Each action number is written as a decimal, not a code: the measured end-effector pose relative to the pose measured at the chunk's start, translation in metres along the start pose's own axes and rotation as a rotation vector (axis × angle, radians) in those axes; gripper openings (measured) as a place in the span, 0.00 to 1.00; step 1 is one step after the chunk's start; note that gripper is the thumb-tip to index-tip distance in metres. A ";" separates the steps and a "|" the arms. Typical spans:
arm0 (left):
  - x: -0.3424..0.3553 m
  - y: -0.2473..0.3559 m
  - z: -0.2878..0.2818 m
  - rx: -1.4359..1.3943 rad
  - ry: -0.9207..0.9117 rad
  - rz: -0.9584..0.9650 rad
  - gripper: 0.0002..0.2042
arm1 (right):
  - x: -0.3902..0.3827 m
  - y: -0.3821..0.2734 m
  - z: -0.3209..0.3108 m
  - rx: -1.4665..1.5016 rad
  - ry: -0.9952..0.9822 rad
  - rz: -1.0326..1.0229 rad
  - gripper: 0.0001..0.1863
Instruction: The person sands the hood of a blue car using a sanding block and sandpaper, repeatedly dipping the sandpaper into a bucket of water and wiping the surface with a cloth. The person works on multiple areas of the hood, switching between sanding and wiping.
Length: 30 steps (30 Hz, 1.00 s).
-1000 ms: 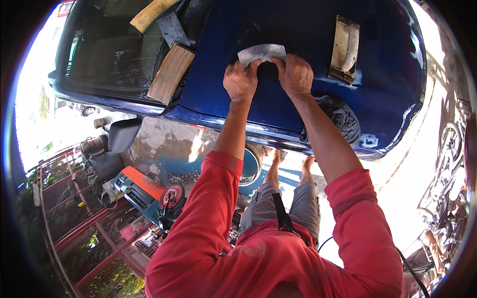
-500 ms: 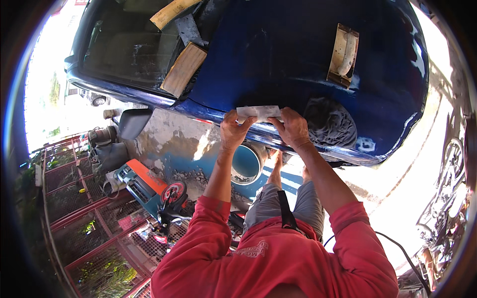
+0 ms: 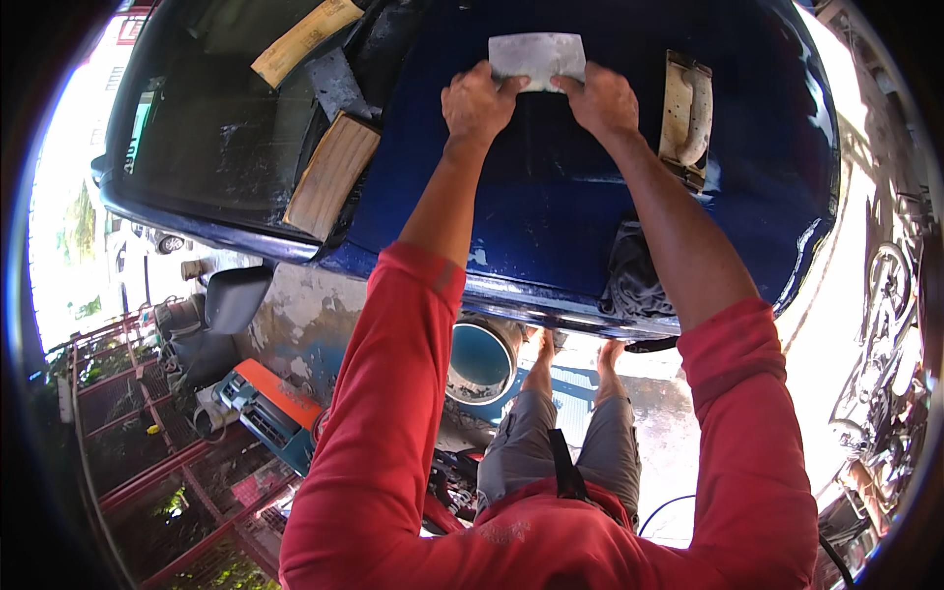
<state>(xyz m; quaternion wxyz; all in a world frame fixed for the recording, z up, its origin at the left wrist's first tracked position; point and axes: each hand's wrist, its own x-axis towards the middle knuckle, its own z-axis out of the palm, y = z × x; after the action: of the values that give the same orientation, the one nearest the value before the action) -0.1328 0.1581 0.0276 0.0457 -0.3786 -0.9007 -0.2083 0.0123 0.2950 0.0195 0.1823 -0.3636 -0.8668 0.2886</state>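
A flat, pale grey rectangular sheet [image 3: 536,59] is held over the dark blue car hood [image 3: 511,187]. My left hand [image 3: 480,103] pinches its left end, the thumb along the near edge. At its other end my right hand [image 3: 602,98] grips in the same way. Whether the sheet is sandpaper or a spreader I cannot tell. To the right lies a worn sanding board with a raised handle [image 3: 696,116]. A crumpled dark cloth [image 3: 634,275] sits near the hood's edge, partly behind my right forearm.
Wooden blocks [image 3: 332,175] and a grey flat piece [image 3: 337,84] rest by the windshield [image 3: 226,128]. The side mirror [image 3: 239,298] juts out at left. Below the car's edge stands a bucket [image 3: 482,364]. An orange-and-teal machine [image 3: 270,413] is on the floor.
Both hands have pushed the sheet from the hood's near edge far across it, arms now stretched out. My right forearm now covers part of the cloth. The view has shifted slightly.
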 end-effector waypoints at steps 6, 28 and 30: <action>0.089 0.004 0.034 0.042 0.118 -0.015 0.28 | 0.086 -0.008 0.016 -0.112 0.110 0.193 0.32; -0.040 -0.008 0.029 -0.113 0.277 -0.019 0.20 | -0.034 -0.004 0.037 -0.102 0.227 0.002 0.30; -0.057 -0.006 0.026 -0.117 0.301 -0.018 0.19 | -0.050 -0.006 0.035 -0.087 0.219 0.010 0.29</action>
<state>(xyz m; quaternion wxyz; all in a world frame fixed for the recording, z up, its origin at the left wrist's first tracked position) -0.0949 0.1270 -0.0119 0.1561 -0.3369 -0.8733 -0.3154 0.0237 0.2419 -0.0088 0.2583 -0.4047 -0.8517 0.2100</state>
